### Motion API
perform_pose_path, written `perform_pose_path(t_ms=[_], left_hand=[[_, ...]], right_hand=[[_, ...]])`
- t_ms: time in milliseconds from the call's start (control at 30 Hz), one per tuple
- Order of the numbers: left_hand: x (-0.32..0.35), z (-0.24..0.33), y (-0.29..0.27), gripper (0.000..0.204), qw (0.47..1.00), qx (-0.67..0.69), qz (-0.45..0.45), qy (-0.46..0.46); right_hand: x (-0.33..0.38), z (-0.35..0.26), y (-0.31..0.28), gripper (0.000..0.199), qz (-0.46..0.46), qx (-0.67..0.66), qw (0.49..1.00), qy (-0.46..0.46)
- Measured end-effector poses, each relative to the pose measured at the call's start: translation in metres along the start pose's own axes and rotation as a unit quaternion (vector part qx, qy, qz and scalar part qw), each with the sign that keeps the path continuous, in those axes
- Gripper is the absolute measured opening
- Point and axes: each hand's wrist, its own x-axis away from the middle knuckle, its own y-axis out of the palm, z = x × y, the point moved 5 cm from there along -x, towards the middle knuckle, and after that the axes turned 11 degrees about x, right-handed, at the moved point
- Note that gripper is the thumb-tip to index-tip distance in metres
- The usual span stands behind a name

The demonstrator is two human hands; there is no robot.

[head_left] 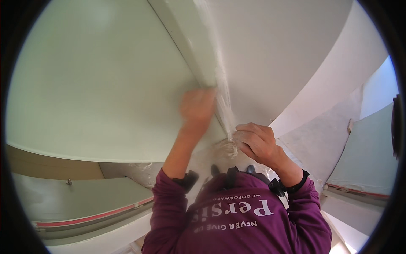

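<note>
A whitish, wrinkled strip of plastic film (223, 91) runs down the edge between a pale green panel (97, 89) with a narrow frame and a plain white wall (266, 46). Lower down, the film bunches and hangs in loose ends. My right hand (259, 143), dusty on the knuckles, is closed with curled fingers at the film's lower part. Higher up, my left hand (198, 106) is at the frame's edge beside the film. Motion blurs its fingers, so I cannot make out their grip.
Behind me on the left lies a pale sheet or door leaf (84, 199) with a red-striped edge. A similar greenish panel (363, 152) stands at the right. Scraps of film (144, 167) lie on the dusty floor. My shoes (215, 170) show below.
</note>
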Motion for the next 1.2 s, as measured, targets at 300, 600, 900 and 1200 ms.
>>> perform_pose_path(t_ms=[300, 600, 900, 1200], left_hand=[[-0.006, -0.003, -0.006, 0.021, 0.989, -0.047, -0.104, 0.089], [0.007, -0.009, -0.010, 0.024, 0.987, 0.063, -0.092, -0.115], [0.000, -0.012, -0.013, 0.031, 0.983, -0.027, -0.122, 0.132], [-0.021, -0.003, -0.006, 0.020, 0.960, -0.028, -0.166, 0.222]], right_hand=[[0.002, -0.003, 0.004, 0.023, 0.031, -0.032, 0.999, 0.003], [0.003, 0.002, 0.000, 0.022, 0.039, -0.036, 0.999, -0.003], [0.005, 0.004, 0.000, 0.021, 0.035, -0.040, 0.999, -0.006], [0.008, 0.007, -0.004, 0.022, 0.030, -0.025, 0.999, -0.003]])
